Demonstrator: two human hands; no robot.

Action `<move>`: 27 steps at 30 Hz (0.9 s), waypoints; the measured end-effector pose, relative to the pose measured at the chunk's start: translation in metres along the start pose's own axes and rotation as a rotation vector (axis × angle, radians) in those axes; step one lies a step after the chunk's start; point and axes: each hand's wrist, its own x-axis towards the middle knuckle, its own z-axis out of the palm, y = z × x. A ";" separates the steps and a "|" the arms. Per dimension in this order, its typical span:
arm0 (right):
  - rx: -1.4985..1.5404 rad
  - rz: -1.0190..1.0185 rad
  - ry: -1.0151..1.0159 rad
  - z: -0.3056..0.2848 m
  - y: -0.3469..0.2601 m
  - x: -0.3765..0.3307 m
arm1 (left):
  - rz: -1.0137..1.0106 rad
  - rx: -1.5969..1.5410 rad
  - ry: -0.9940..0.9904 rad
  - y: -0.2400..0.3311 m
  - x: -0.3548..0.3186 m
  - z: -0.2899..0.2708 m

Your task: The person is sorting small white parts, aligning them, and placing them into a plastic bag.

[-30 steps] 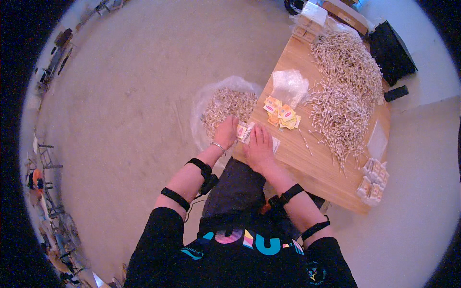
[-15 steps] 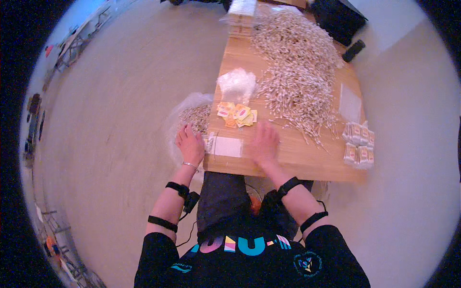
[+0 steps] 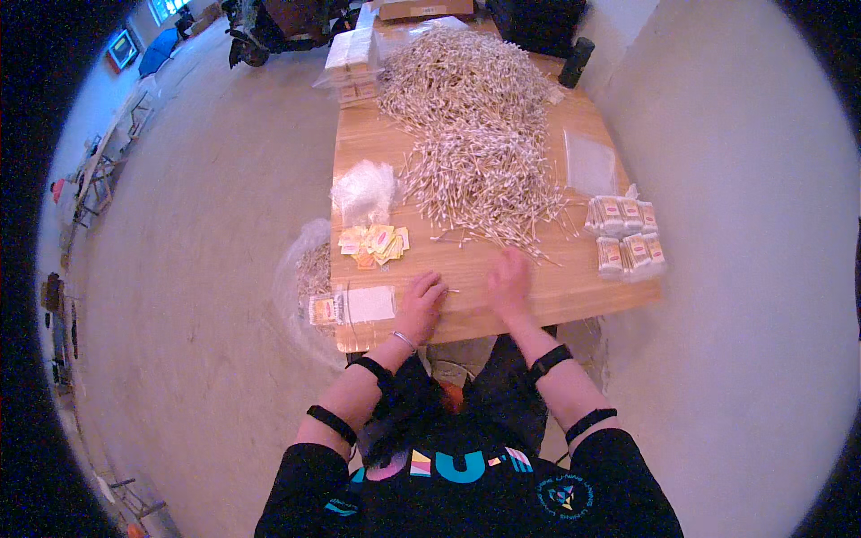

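A: Largest item?
B: One wooden table (image 3: 466, 269), the landmark for all entries.

A: Next?
B: One big heap of thin pale sticks (image 3: 475, 134), covering the far half of the table, thinning toward its middle. Too many to count.

A: Beside the table?
B: One clear plastic bag (image 3: 300, 278) on the floor against the table's left edge, holding more sticks.

A: Packages?
B: One stack of clear flat packs (image 3: 352, 58) at the far left corner. One empty clear pouch (image 3: 589, 161) near the right edge. About six filled packets (image 3: 625, 235), clear with red-and-yellow labels, in two rows at the right edge. One crumpled wad of clear bags (image 3: 363, 188) left of centre. One flat packet (image 3: 352, 307) at the near left corner, white with a yellow-red label at its left end.

A: Labels?
B: One loose pile of small yellow and orange cards (image 3: 374, 244), just nearer than the wad; exact count unclear.

A: Hands?
B: Left hand (image 3: 420, 300), fingers curled, resting on the table just right of the flat packet; a single stick lies at its fingertips. Right hand (image 3: 508, 282), open, palm down on the near edge, gripping nothing.
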 end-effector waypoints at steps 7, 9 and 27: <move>0.029 0.297 -0.252 -0.012 0.034 0.021 | 0.045 0.002 -0.009 0.011 0.011 -0.002; 0.114 0.201 -0.266 -0.004 0.015 0.012 | 0.062 0.008 0.000 0.013 0.012 -0.006; -0.138 -0.083 -0.080 0.001 -0.005 0.042 | -0.069 0.013 0.011 0.015 0.008 -0.009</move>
